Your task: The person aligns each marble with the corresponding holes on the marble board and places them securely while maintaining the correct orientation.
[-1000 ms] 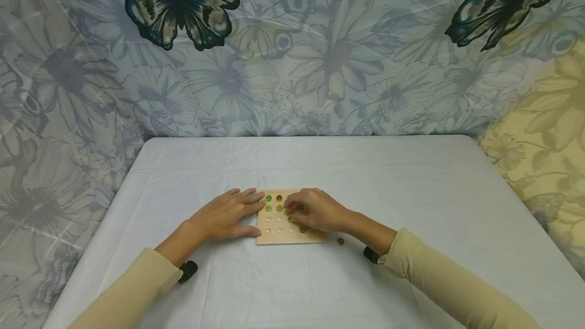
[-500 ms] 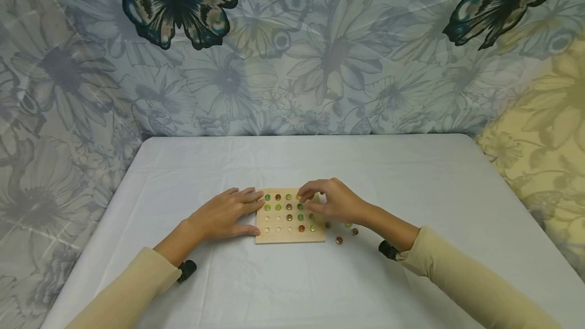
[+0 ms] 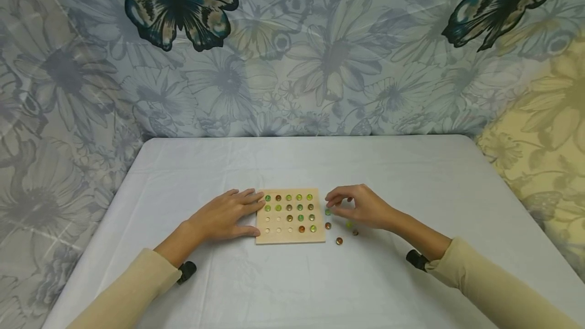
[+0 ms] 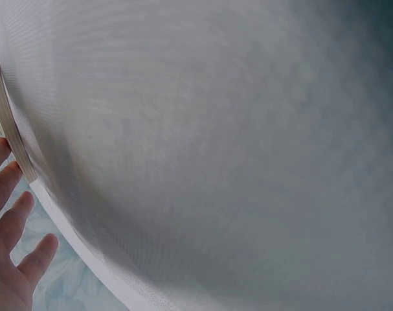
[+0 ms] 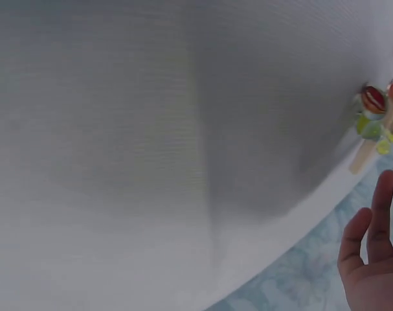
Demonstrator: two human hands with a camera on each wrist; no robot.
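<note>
A pale wooden board (image 3: 292, 238) with rows of round hollows lies on the white table. Green and brown marbles fill the top two rows and part of the lower ones; several hollows at lower left are bare. My left hand (image 3: 230, 215) rests with spread fingers at the board's left edge; its fingertips (image 4: 47, 243) show in the left wrist view. Right of the board, my right hand (image 3: 365, 207) hovers with bent fingers, thumb and forefinger apart, above a green marble (image 3: 327, 212). A dark spot between its fingers is too small to make out.
Other loose marbles lie right of the board: a brown one (image 3: 328, 226), another brown one (image 3: 339, 241), a green one (image 3: 349, 224) and a dark one (image 3: 355, 232). The white cloth (image 3: 256, 288) covers the table. A patterned backdrop (image 3: 311, 75) stands behind it.
My right hand has moved right, from above the board to the loose marbles beside it. The top-right hollows now show marbles in them. My left hand has stayed put.
</note>
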